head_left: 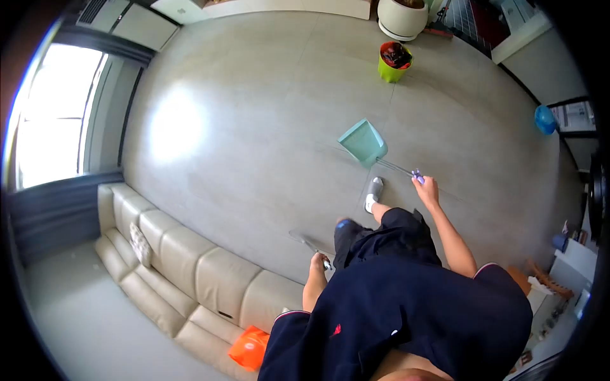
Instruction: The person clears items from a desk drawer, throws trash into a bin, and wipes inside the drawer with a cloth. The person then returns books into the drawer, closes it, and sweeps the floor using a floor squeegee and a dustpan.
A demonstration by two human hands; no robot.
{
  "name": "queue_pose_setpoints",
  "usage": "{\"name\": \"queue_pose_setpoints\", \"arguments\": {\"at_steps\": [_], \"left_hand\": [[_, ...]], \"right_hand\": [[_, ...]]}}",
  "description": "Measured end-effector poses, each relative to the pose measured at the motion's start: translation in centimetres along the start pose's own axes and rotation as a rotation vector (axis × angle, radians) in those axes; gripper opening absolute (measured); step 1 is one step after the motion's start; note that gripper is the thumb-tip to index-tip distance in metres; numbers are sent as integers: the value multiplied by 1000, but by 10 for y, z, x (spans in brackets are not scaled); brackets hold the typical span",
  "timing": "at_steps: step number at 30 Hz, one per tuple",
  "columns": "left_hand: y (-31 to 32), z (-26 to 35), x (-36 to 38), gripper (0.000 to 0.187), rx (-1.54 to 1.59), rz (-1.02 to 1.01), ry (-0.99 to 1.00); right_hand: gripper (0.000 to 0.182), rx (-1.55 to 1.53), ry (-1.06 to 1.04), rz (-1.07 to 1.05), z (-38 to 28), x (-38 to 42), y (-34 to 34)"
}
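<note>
A pale green dustpan (364, 142) with a thin long handle is out in front of me over the grey floor. My right hand (429, 190) is closed round the end of that handle, where something purple shows. Low on the left, near the sofa, my left hand (318, 262) grips a thin greyish tool (305, 240). Its far end is blurred, so its kind does not show. One of my feet, in a grey and white shoe or sock (375, 190), is on the floor below the dustpan.
A beige sofa (213, 276) runs along the left, with an orange bag-like item (249, 348) on it. Ahead stand a lime-green bin (392, 71) and a large white pot (401, 22). A blue object (545, 120) is at the right; cluttered shelving is lower right.
</note>
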State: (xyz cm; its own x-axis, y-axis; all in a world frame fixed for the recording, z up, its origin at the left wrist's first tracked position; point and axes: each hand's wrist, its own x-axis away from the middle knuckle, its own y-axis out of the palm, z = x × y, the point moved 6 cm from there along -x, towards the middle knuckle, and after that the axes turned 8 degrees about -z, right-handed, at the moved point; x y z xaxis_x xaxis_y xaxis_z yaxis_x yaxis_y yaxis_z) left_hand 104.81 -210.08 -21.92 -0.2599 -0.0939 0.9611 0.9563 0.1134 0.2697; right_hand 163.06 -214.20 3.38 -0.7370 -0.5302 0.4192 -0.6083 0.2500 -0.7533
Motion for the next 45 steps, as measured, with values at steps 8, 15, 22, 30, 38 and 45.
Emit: {"name": "queue_pose_setpoints", "arguments": {"at_steps": [8,15,22,30,38,45], "left_hand": [[91,175,12,12,222,260,-150],[219,496,-54,16,-282,337,185],[501,776,-116,25,-762,385,283],[810,941,-431,26,-2075,169,190],[1125,777,-463,15,-3164,-328,430],[1072,747,-426,42,-2668,-306,84]], "right_hand": [[43,-55,177,78,-25,-199,-35],[42,63,131,66,-108,-452,-33],[39,55,193,127,-139,-614,-39],[35,-89,453,225,-198,-650,-30],[28,-71,482,193,-288,-743,-24],[26,-46,626,89,-345,-792,-31]]}}
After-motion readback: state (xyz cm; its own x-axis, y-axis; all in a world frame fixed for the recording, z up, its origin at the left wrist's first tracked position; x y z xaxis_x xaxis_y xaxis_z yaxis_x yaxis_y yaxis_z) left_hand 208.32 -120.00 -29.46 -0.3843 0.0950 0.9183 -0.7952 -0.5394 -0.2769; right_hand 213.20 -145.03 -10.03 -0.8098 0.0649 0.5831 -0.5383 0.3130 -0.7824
